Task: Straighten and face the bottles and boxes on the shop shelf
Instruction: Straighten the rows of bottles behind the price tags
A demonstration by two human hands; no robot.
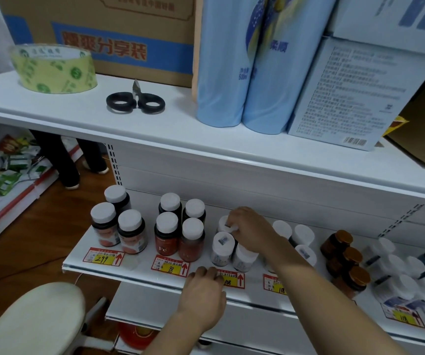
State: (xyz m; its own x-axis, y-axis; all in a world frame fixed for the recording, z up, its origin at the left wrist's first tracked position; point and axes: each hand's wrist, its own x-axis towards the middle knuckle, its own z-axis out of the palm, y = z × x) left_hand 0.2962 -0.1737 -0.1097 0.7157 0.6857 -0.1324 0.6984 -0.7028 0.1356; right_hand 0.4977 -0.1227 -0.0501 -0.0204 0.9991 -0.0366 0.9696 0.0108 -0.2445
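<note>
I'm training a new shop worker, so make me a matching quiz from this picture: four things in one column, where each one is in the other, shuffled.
1 tape
2 scissors
3 right hand
4 left hand

A on white bottle caps
B at lower shelf's front edge
C top shelf, far left
D top shelf, left of blue bottles

Pairs: 1-C, 2-D, 3-A, 4-B

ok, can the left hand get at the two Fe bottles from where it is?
Probably yes. The left hand rests on the shelf edge just in front of the Fe bottles, with nothing between; the right hand is busy on the white bottles beside them.
</note>
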